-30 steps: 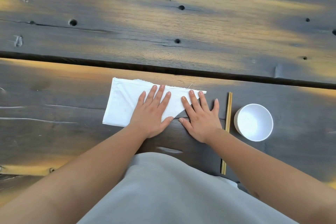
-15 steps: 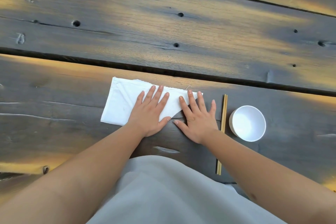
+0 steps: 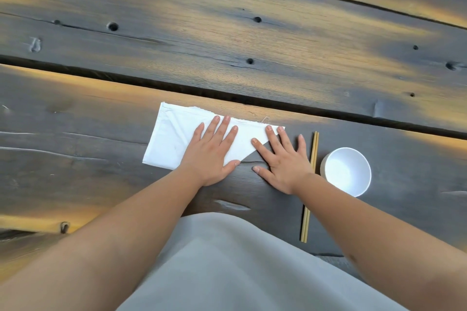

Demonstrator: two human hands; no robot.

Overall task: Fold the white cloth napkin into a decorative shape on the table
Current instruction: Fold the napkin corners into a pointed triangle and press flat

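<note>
I see the left hand (image 3: 211,155), fingers spread, flat on the folded white napkin (image 3: 171,141). The right hand (image 3: 283,159), also splayed, presses its 3 o'clock tip; chopsticks (image 3: 309,184) and bowl (image 3: 347,171) lie beyond.

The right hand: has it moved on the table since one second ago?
No. The right hand lies flat as before, fingertips on the napkin's right tip, beside the chopsticks; only the camera shifted.
</note>
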